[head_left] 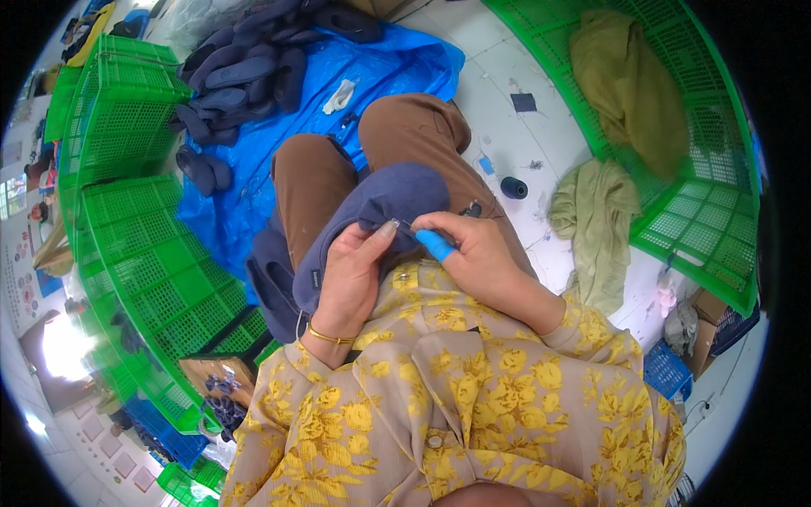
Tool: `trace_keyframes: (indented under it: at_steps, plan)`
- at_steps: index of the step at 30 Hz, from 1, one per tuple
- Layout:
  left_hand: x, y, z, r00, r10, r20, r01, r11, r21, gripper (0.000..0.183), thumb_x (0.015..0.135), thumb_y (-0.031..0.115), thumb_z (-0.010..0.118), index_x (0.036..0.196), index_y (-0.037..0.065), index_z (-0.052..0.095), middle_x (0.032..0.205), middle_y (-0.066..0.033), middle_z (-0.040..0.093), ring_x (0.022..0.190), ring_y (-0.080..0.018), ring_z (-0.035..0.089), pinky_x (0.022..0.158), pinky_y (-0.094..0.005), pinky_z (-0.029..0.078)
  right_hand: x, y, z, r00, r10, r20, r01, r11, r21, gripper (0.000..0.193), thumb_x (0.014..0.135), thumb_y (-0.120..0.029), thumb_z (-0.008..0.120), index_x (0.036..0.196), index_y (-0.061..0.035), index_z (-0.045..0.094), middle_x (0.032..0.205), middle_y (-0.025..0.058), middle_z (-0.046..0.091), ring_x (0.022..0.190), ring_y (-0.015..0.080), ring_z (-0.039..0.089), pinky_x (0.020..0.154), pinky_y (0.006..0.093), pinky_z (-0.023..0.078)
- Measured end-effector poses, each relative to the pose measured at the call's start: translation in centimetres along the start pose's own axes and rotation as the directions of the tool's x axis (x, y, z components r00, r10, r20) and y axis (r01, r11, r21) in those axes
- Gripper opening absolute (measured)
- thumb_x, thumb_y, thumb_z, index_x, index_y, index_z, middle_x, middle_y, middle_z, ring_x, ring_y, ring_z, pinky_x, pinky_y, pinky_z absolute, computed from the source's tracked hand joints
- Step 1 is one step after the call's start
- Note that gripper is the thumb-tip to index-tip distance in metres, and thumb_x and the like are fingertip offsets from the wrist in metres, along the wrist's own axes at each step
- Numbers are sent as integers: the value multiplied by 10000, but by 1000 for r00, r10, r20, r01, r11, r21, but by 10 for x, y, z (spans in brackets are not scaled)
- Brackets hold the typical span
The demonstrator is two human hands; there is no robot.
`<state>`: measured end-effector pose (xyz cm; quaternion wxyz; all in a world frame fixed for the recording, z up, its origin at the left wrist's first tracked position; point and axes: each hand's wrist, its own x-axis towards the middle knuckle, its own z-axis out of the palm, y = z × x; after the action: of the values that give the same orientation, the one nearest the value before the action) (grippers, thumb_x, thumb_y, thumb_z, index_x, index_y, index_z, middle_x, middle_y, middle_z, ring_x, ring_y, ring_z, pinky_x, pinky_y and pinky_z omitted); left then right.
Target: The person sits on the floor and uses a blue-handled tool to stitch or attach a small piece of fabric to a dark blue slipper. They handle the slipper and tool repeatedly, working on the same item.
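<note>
A dark blue fabric slipper (pixel 414 188) lies across my lap, its toe pointing away to the right. My left hand (pixel 353 264) grips its near side, thumb pressed on the edge of the opening. Close beside that thumb, my right hand (pixel 477 253) pinches a thin needle-like tool (pixel 407 225) against the slipper's edge. A blue wrap (pixel 435 245) covers one digit of the right hand. Its exact tip is too small to make out. Another dark blue slipper (pixel 274 275) rests by my left thigh. A small dark metal object (pixel 471 209) sits on my right thigh.
Many dark blue slippers (pixel 241 72) are heaped on a blue plastic sheet (pixel 380 68) ahead. Green crates (pixel 156 262) line the left. At right stands a green crate (pixel 710 220) with olive cloth (pixel 629 84); pale green cloth (pixel 596 211) and a dark thread spool (pixel 513 188) lie nearby.
</note>
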<state>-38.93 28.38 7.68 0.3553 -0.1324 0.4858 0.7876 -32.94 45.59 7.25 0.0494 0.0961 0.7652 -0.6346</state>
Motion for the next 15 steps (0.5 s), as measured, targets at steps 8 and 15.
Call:
trace_keyframes:
  at_steps: [8,15]
  plan:
    - [-2,0,1,1000,5,21,-4,1000,-23,219,936,59,590,1143,-2,627,1126,-61,664,1027,-127,601,960,-284,442,2,-9,2,999,-33,-2,33,997,-75,293,758,32,555,1025,-49,646,843,179,664,776,371,648,664,402,501]
    - [-2,-2,-4,1000,-21,14,22,1000,-9,205,939,63,590,1131,4,630,1112,-49,664,1019,-116,599,952,-279,442,3,5,10,992,-121,23,123,970,-212,356,736,61,535,1051,-104,530,785,163,637,752,370,637,621,469,473]
